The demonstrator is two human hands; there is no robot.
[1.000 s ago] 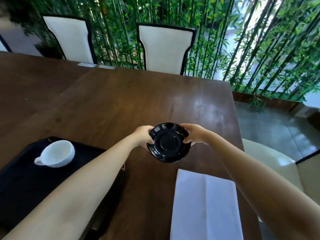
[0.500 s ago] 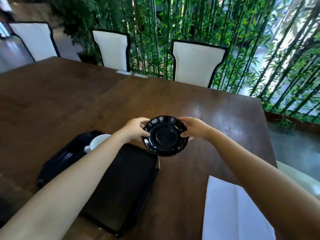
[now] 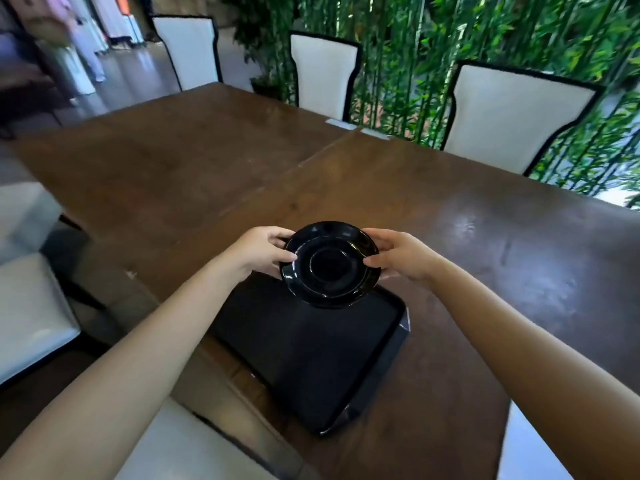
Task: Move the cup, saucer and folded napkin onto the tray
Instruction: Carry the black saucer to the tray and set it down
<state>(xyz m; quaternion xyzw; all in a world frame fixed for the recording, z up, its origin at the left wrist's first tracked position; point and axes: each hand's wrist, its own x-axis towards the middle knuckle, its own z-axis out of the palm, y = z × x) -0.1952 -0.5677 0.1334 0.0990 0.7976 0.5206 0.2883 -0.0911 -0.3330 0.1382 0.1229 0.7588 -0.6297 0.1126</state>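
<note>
I hold a glossy black saucer (image 3: 330, 265) in the air with both hands, tilted toward me. My left hand (image 3: 261, 251) grips its left rim and my right hand (image 3: 401, 254) grips its right rim. The saucer hangs above the far end of the black rectangular tray (image 3: 311, 355), which lies on the dark wooden table. A strip of the white folded napkin (image 3: 530, 445) shows at the bottom right, beside the tray. The white cup is hidden behind my left forearm.
The brown wooden table (image 3: 485, 230) stretches ahead and to the left. White chairs with black frames (image 3: 509, 116) stand along its far side before a bamboo screen. White seats (image 3: 31, 306) stand at my left. A blurred person (image 3: 79, 39) is at the far left.
My view has swung left and both hands have carried the saucer left, from over bare table to over the tray. The cup has slipped out of sight behind my left arm.
</note>
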